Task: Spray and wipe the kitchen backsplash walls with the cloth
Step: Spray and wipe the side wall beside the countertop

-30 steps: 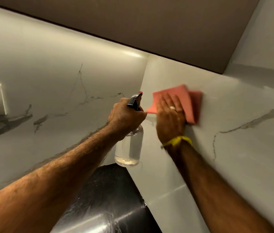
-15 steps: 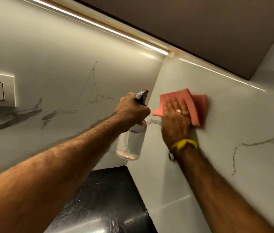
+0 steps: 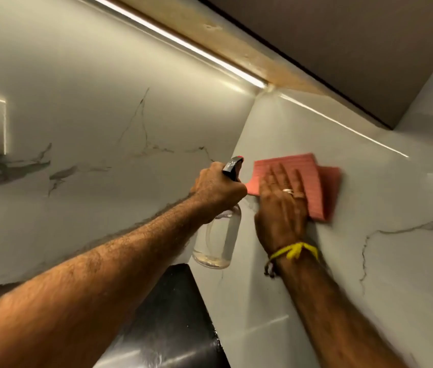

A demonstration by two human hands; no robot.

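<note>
Right hand (image 3: 281,208) flat, fingers spread, palm pressing pink cloth (image 3: 303,181) against right backsplash wall (image 3: 369,261), just right of corner. Left hand (image 3: 215,187) clenched round neck of clear spray bottle (image 3: 218,243), nozzle up, held near corner, off wall. 2 marble-veined walls meet here. Yellow thread (image 3: 295,251) on right wrist. Black counter (image 3: 170,314) below. Light strip (image 3: 172,39) glowing above.
</note>
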